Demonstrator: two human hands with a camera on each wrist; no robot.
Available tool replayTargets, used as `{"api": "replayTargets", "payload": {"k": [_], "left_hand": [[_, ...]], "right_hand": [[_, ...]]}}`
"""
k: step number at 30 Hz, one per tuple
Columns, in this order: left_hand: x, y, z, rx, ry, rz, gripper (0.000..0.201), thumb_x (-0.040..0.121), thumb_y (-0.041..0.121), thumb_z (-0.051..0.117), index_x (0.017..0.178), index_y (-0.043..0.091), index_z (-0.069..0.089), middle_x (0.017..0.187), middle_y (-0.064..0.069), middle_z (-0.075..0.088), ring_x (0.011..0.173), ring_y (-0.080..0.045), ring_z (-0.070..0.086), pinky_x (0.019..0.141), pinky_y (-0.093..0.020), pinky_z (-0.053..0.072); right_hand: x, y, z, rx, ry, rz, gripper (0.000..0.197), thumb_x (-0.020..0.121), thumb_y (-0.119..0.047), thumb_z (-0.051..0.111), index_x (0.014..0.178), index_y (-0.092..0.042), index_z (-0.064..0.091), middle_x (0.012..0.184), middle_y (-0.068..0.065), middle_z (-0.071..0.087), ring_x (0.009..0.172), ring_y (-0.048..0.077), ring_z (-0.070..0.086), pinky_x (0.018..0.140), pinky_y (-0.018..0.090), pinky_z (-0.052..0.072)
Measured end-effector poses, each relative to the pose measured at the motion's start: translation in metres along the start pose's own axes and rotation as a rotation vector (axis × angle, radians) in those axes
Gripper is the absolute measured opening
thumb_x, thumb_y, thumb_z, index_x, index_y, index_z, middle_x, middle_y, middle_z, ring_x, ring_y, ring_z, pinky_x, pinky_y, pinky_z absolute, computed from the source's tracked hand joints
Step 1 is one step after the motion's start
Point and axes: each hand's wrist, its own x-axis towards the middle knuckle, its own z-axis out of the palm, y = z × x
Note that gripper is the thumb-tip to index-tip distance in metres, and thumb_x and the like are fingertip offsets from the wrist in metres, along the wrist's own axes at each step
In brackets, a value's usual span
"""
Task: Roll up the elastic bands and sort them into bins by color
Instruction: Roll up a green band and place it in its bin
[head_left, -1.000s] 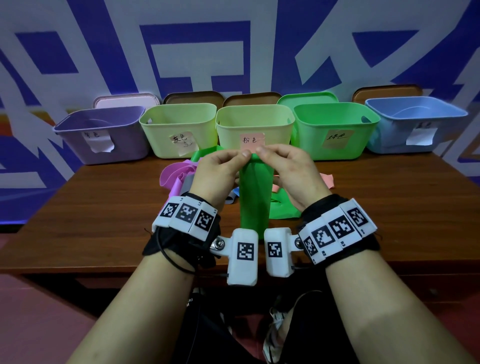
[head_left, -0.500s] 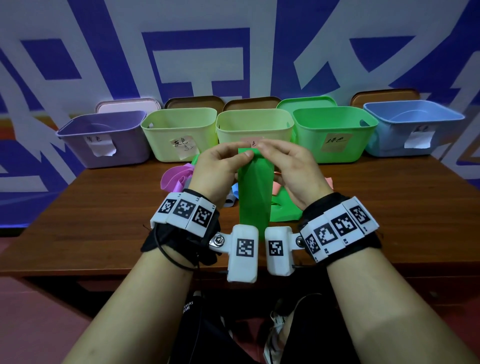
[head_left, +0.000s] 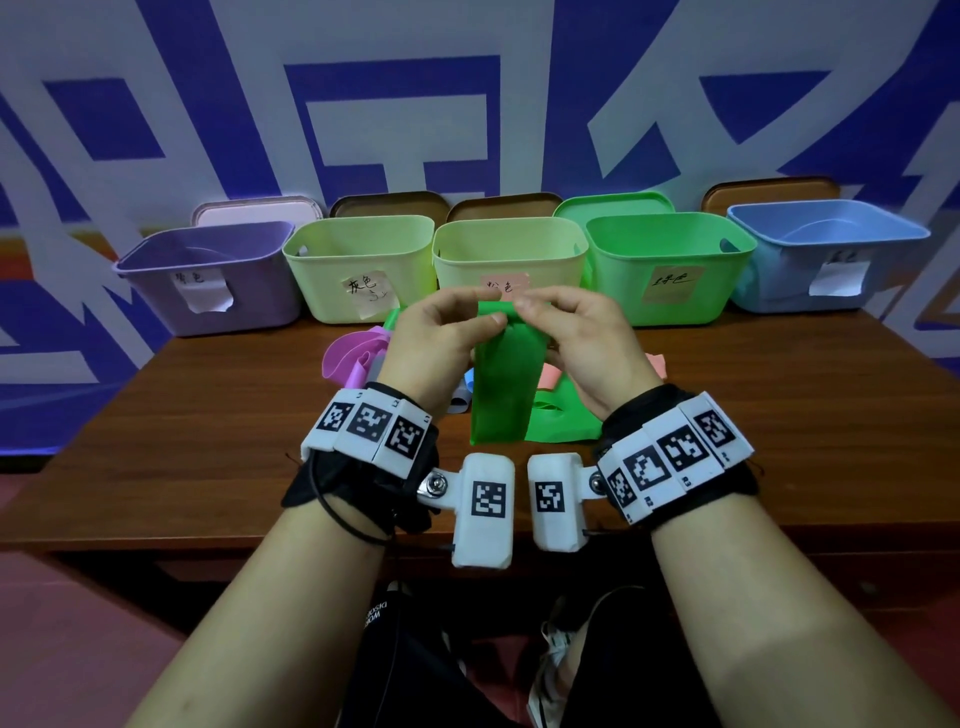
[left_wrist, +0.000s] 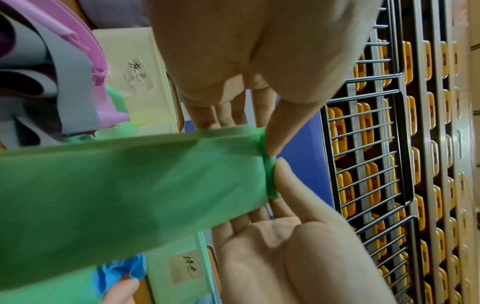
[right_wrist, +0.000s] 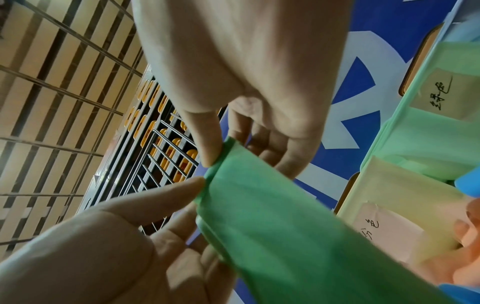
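green band (head_left: 503, 384) hangs lengthways from both hands above the bench (head_left: 779, 415), its long axis running from the fingers down toward the person, free lower end level with the wrists. the left hand (head_left: 441, 338) and right hand (head_left: 582, 343) each pinch the top end between thumb and fingertips, side by side, where the band's edge is turned over into a small tight roll; the rest of the strip falls below the grip. it is thin, smooth, flat and stretchy-looking, matte, with soft creases. under it on the wooden bench lie more loose bands: a purple band (head_left: 353, 353), another green one (head_left: 561, 421), bits of blue and pink. five plastic bins stand in a row at the far edge, each with a paper label: purple bin (head_left: 208, 280), two pale yellow-green bins (head_left: 358, 260), green bin (head_left: 670, 270), blue bin (head_left: 826, 260).
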Motion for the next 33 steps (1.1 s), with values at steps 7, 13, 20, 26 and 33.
{"api": "replayTargets", "payload": {"k": [7,13,20,26,33], "left_hand": [[0.002,-0.008,0.0,0.018,0.037,-0.075,0.014,0.09,0.012,0.061,0.078,0.008,0.064,0.075,-0.012,0.066,0.063,-0.023,0.063,0.062,-0.03,0.053],[0.004,-0.011,-0.004,0.045,0.017,-0.029,0.017,0.086,-0.001,0.061,0.089,0.015,0.066,0.089,-0.014,0.063,0.074,-0.022,0.064,0.064,-0.03,0.052],[0.002,-0.016,-0.004,0.021,0.052,-0.039,0.011,0.09,0.007,0.061,0.079,0.008,0.065,0.079,-0.012,0.066,0.071,-0.023,0.064,0.067,-0.031,0.054],[0.003,-0.018,-0.006,0.024,0.023,-0.035,0.017,0.086,-0.003,0.06,0.089,0.013,0.064,0.09,-0.017,0.056,0.075,-0.025,0.059,0.061,-0.026,0.052],[0.001,-0.024,-0.004,0.026,0.058,-0.051,0.016,0.091,0.011,0.06,0.076,0.008,0.065,0.069,-0.007,0.068,0.064,-0.019,0.063,0.063,-0.029,0.054]], "right_hand": [[0.001,0.003,-0.001,0.057,-0.046,0.011,0.02,0.083,0.001,0.064,0.09,-0.017,0.068,0.108,0.018,0.064,0.087,0.029,0.064,0.069,0.029,0.054],[-0.003,0.003,0.002,0.029,-0.028,0.064,0.007,0.089,-0.016,0.064,0.089,-0.02,0.07,0.102,0.015,0.068,0.092,0.025,0.064,0.088,0.051,0.051],[-0.003,0.007,0.0,0.068,-0.044,0.054,0.02,0.076,-0.01,0.069,0.093,-0.02,0.072,0.097,0.023,0.066,0.077,0.037,0.062,0.066,0.038,0.052],[-0.005,0.008,0.0,0.05,-0.03,0.092,0.008,0.091,-0.015,0.061,0.096,-0.016,0.068,0.099,0.01,0.068,0.089,0.022,0.065,0.076,0.033,0.055],[-0.008,0.011,0.0,0.124,-0.062,0.085,0.027,0.088,0.004,0.057,0.112,-0.009,0.063,0.096,0.008,0.066,0.087,0.018,0.065,0.081,0.033,0.054]]}}
